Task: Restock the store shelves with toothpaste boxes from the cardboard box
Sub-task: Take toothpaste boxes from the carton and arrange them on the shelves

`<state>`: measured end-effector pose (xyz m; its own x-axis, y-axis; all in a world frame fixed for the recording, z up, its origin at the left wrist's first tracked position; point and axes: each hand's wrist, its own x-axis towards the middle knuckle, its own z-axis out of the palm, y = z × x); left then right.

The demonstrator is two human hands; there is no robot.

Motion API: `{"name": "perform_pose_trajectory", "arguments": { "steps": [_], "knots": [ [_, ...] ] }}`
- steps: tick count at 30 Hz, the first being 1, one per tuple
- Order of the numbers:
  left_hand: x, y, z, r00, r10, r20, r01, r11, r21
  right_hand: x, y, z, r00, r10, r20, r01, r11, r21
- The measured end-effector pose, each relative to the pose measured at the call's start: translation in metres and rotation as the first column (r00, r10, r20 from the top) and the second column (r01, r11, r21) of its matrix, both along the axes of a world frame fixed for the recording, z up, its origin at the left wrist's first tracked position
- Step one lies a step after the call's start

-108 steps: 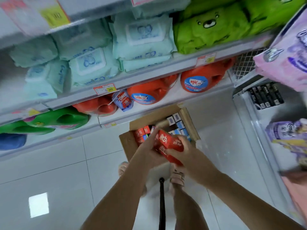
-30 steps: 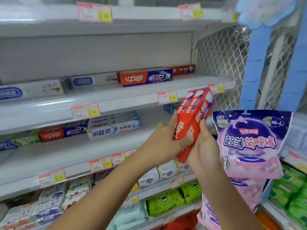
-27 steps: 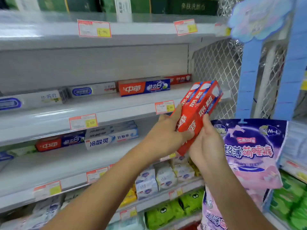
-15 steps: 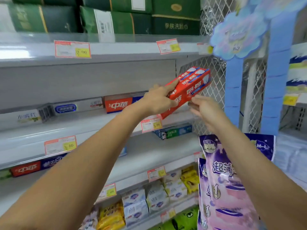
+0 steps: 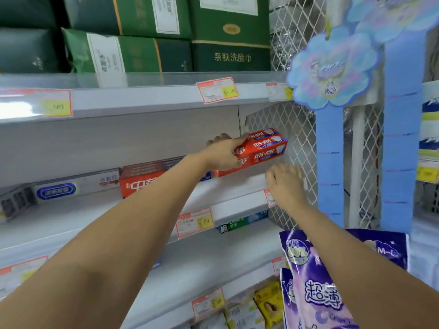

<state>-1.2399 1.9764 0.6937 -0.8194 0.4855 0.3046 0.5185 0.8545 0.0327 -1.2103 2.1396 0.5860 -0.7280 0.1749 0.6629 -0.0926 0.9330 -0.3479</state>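
Toothpaste boxes (image 5: 261, 150) are at the right end of the shelf (image 5: 237, 185), the left hand (image 5: 223, 155) curling its fingers round their nine o'clock end, the right hand (image 5: 286, 184) at five o'clock, fingers loose, empty.

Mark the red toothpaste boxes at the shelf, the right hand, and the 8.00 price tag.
red toothpaste boxes (image 5: 263, 150): head view, middle of the printed front face.
right hand (image 5: 286, 184): head view, back of the hand.
8.00 price tag (image 5: 194, 222): head view, centre of the label.
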Motion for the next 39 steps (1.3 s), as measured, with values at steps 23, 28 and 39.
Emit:
{"name": "perform_pose_trajectory", "arguments": {
  "steps": [23, 28, 39],
  "knots": [
    [-0.081, 0.021, -0.008, 0.950, 0.269, 0.161, -0.219, 0.937, -0.273, -0.017, 0.002, -0.013, 0.982, -0.028, -0.187, 0.022, 0.999, -0.033],
    [-0.091, 0.024, -0.014, 0.948, 0.290, 0.133, -0.247, 0.931, -0.268, -0.018, 0.002, -0.013, 0.982, -0.042, -0.185, 0.038, 0.999, -0.025],
    [-0.108, 0.017, -0.023, 0.952, 0.280, 0.124, -0.248, 0.942, -0.225, -0.022, 0.003, -0.016, 0.980, -0.036, -0.196, 0.031, 0.999, -0.027]
  ]
}}
